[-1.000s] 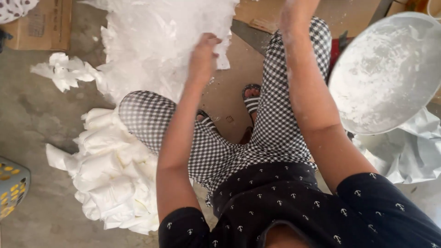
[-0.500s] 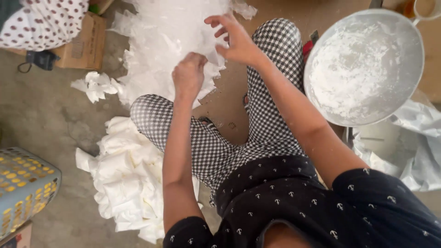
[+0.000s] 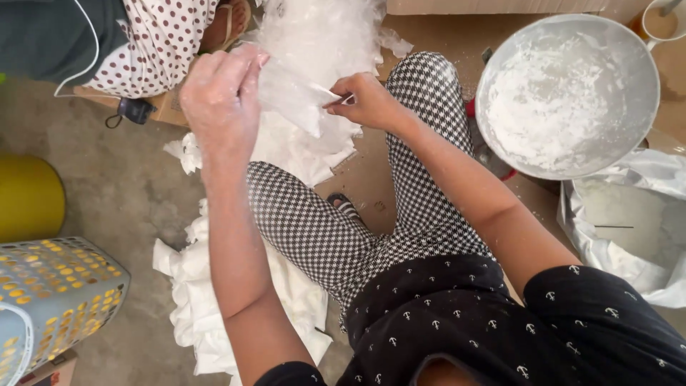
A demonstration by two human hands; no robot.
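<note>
Plastic bags [image 3: 314, 43], clear and thin, lie in a large heap on the concrete floor [image 3: 107, 193] ahead of the seated person's knees, between the cardboard sheet [image 3: 371, 179] and a co-worker's dotted garment [image 3: 164, 43].

1. Folded white pile [image 3: 207, 300]: a stack of white sheet material rests on the floor beside the person's left leg, near a perforated plastic basket [image 3: 50, 300] and a yellow container [image 3: 28, 196].
2. Metal basin [image 3: 572, 93]: round, dusted with white powder, it sits to the person's right, above an open silver-lined sack [image 3: 636, 221] that also holds powder.
3. Single bag [image 3: 293, 96]: one clear bag is raised above the heap, stretched between both hands.
4. Left hand [image 3: 221, 100]: closed on the bag's upper left edge, fingers curled over the film.
5. Right hand [image 3: 368, 100]: pinched together on the bag's right corner, thumb against forefinger.

Step in hand, as judged: one bag is separated from the heap and its mouth is being worked apart. The next move calls for sliding the two film layers against each other at the pinched edge, with light grip, since thin film clings and tears easily.
</note>
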